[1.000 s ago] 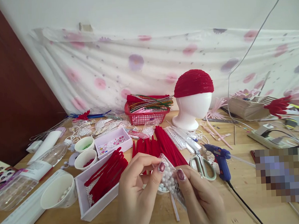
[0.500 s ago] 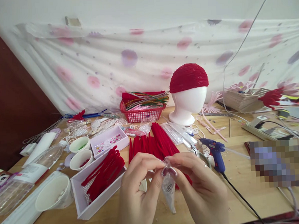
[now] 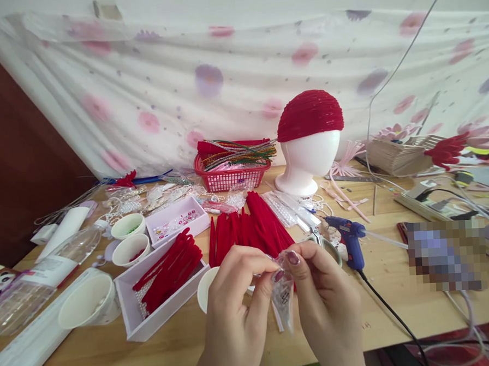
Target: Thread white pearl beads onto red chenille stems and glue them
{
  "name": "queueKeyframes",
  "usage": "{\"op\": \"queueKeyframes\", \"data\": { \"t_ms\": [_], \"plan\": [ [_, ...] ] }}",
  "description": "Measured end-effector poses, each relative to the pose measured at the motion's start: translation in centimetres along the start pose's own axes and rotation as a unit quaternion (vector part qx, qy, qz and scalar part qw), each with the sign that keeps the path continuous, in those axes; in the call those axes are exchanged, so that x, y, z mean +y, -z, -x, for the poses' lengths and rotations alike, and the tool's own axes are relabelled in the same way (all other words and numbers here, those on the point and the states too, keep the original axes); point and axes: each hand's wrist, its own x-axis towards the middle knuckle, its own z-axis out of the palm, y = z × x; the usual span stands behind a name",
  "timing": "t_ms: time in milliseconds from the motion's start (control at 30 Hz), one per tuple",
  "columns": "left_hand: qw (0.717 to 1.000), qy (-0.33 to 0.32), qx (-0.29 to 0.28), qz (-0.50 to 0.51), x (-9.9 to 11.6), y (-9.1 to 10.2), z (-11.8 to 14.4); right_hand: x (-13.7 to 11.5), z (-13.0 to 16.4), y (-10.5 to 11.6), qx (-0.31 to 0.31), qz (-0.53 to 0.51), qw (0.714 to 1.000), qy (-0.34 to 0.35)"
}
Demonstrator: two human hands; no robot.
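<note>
- Two bare hands meet over the near edge of the wooden table (image 3: 398,306): my left hand (image 3: 235,309) and my right hand (image 3: 322,299) both pinch the top of a small clear plastic zip bag (image 3: 284,295), thumbs and forefingers closed on its mouth, the other fingers loosely curled.
- Bag position: it hangs limp between the two hands, just above the table edge, with a dark mark on its side (I cannot read it). It looks slack and close to empty; whether anything is left inside I cannot tell.
- Directly behind my left hand stands a small white paper cup (image 3: 205,294), partly hidden; what it holds is out of sight.
- Progress, as I judge it: the pinch sits at the bag's opening, so the work is at the mouth of the bag, whether parting it or pressing it closed is not clear from here. Nothing shows beads or pieces in motion.
- Around the hands: a white rectangular tray of red fuzzy stems (image 3: 163,288) to the left, a loose pile of long red pipe cleaners (image 3: 251,232) behind, a blue hot glue gun (image 3: 348,240) to the right with its black cord trailing off the table.
- Farther back: a white foam mannequin head wearing a red woven cap (image 3: 310,141), beside a red plastic mesh basket of coloured wire stems (image 3: 231,170).
- Left side: two more white paper cups (image 3: 128,238) and a larger white bowl (image 3: 87,308), well apart from the hands.
</note>
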Motion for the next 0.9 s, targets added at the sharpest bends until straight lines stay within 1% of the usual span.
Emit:
{"op": "queueKeyframes", "data": {
  "t_ms": [167,267,367,467,533,567,633,733,800,900],
  "plan": [
    [1.000,-0.008,-0.006,-0.023,-0.4,0.1,0.1,0.0,-0.2,-0.1,0.001,0.013,1.000,-0.009],
    [1.000,0.014,-0.016,0.009,-0.6,0.1,0.1,-0.1,-0.5,0.1,-0.015,-0.001,1.000,-0.014],
    [0.996,0.055,-0.021,0.067,-0.8,0.1,0.1,0.2,-0.9,0.2,-0.027,-0.033,0.998,-0.045],
    [0.986,0.101,0.019,0.132,-0.9,0.0,0.1,1.0,-1.1,0.6,0.003,-0.087,0.993,-0.080],
    [0.979,0.130,0.040,0.149,-1.0,0.0,0.1,1.6,-0.9,1.0,0.023,-0.111,0.988,-0.100],
    [0.978,0.141,0.045,0.149,-1.0,0.0,0.2,1.7,-0.8,1.3,0.017,-0.110,0.989,-0.102],
    [0.978,0.146,0.045,0.141,-1.2,0.0,0.2,1.8,-0.4,1.8,-0.030,-0.080,0.993,-0.085],
    [0.986,0.116,0.042,0.116,-1.2,-0.3,0.4,1.5,0.0,2.0,-0.118,-0.013,0.993,-0.025],
    [0.987,0.108,0.045,0.106,-1.1,-0.5,0.5,1.2,0.1,1.7,-0.137,0.022,0.990,-0.005],
    [0.982,0.126,0.068,0.122,-0.8,-1.0,0.7,1.0,0.3,1.2,-0.136,0.046,0.990,-0.009]
  ]
}}
